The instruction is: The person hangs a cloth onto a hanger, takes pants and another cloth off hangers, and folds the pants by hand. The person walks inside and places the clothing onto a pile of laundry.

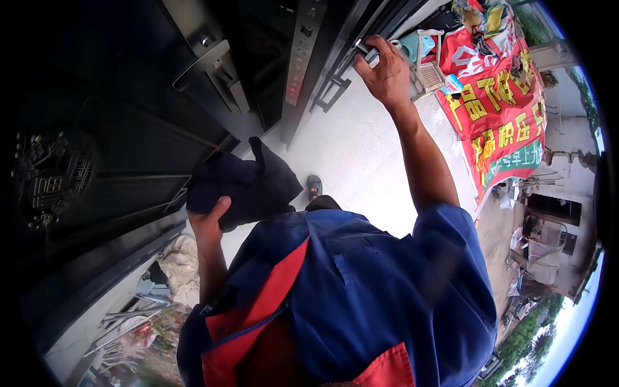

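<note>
A dark, crumpled cloth point(248, 180) is in my left hand point(209, 216), with the thumb lying over it and the other fingers hidden beneath. My right hand point(387, 71) reaches up and closes its fingers on a dark handle point(367, 51) at the edge of a metal door frame point(322, 71). The black door point(122, 168) with a raised round ornament point(55, 180) stands to the left, beside the cloth. A metal lock plate point(222, 74) shows above the cloth.
A red banner point(509, 116) with yellow characters hangs or lies at the right, near a wooden chair point(429, 74). Below me is pale floor point(361, 155) with a sandalled foot point(314, 187). Sacks point(180, 264) and poles sit at the lower left.
</note>
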Demonstrator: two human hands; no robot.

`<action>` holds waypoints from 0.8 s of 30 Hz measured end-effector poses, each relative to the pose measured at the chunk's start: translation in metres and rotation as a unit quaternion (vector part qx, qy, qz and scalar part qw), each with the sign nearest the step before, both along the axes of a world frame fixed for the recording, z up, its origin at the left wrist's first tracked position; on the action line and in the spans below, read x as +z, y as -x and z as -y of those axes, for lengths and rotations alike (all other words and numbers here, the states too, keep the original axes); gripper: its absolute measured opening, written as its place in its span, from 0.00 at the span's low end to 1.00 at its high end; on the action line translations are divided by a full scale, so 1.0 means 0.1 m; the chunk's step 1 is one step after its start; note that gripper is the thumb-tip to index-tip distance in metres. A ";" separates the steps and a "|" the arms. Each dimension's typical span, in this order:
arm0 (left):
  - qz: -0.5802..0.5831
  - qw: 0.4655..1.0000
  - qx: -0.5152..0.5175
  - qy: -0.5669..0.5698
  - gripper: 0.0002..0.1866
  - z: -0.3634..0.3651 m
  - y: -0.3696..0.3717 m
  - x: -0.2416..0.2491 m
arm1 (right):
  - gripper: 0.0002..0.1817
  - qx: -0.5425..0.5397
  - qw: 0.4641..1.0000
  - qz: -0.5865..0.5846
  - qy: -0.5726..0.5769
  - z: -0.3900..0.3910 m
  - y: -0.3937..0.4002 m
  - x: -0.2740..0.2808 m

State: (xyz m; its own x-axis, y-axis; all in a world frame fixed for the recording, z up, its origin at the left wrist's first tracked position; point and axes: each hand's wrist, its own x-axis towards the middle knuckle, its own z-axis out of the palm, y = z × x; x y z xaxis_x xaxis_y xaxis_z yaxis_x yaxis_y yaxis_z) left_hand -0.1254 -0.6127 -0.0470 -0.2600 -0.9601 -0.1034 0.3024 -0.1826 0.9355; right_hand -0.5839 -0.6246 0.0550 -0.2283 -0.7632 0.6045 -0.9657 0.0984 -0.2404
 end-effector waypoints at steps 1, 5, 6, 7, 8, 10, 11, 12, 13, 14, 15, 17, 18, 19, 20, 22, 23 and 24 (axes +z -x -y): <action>-0.009 1.000 0.008 0.013 0.26 0.05 0.01 -0.01 | 0.20 -0.015 0.999 0.028 -0.008 -0.18 0.03 0.01; 0.034 0.999 0.035 0.007 0.27 0.14 -0.01 -0.06 | 0.16 0.047 0.998 -0.029 0.012 -1.03 0.69 -0.33; 0.013 0.998 0.053 -0.014 0.28 0.16 0.02 -0.08 | 0.18 0.077 0.994 -0.068 0.022 -1.29 1.00 -0.46; -0.009 0.997 0.068 -0.033 0.28 0.19 0.03 -0.09 | 0.21 0.083 0.994 -0.060 -0.022 -1.65 1.30 -0.60; -0.005 0.997 0.068 -0.032 0.28 0.20 0.06 -0.08 | 0.26 0.127 0.991 0.005 0.043 -1.76 1.22 -0.55; 0.011 0.995 0.081 -0.063 0.27 0.27 0.13 -0.06 | 0.27 0.058 0.997 0.036 0.047 -2.16 1.35 -0.59; 0.024 0.997 0.046 -0.055 0.30 0.30 0.10 -0.21 | 0.27 0.017 0.997 0.052 0.051 -2.37 1.39 -0.62; 0.026 0.997 0.042 -0.052 0.30 0.34 0.18 -0.18 | 0.28 -0.024 0.996 0.069 0.056 -2.60 1.41 -0.67; 0.044 0.998 0.023 -0.048 0.30 0.37 0.28 -0.15 | 0.28 -0.059 0.992 0.089 0.065 -2.79 1.43 -0.73; 0.062 0.997 0.002 -0.043 0.29 0.39 0.38 -0.11 | 0.29 -0.094 0.986 0.114 0.076 -3.00 1.40 -0.78; 0.073 0.996 -0.021 -0.040 0.27 0.44 0.48 -0.10 | 0.29 -0.123 0.977 0.148 0.090 -3.20 1.37 -0.85; 0.066 0.996 -0.050 -0.041 0.25 0.59 0.76 -0.11 | 0.31 -0.236 0.905 0.296 0.197 -3.32 0.96 -0.76; 0.059 0.994 -0.072 -0.049 0.23 0.65 0.90 -0.12 | 0.32 -0.304 0.886 0.291 0.194 -3.41 0.87 -0.72; 0.050 0.993 -0.098 -0.044 0.23 0.73 1.04 -0.19 | 0.33 -0.233 0.807 0.432 0.329 -3.61 0.91 -0.87; 0.041 0.990 -0.111 -0.072 0.24 0.79 1.23 -0.20 | 0.35 -0.134 0.809 0.439 0.369 -3.40 0.61 -0.80; 0.098 0.983 -0.155 -0.020 0.24 0.97 1.58 -0.32 | 0.39 -0.118 0.862 0.374 0.321 -3.38 0.50 -0.87; 0.100 0.980 -0.170 -0.025 0.24 1.09 1.80 -0.35 | 0.39 -0.123 0.858 0.375 0.328 -3.45 0.57 -1.01; 0.103 0.977 -0.186 -0.031 0.24 1.18 2.02 -0.36 | 0.39 -0.174 0.839 0.369 0.358 -3.44 0.61 -1.04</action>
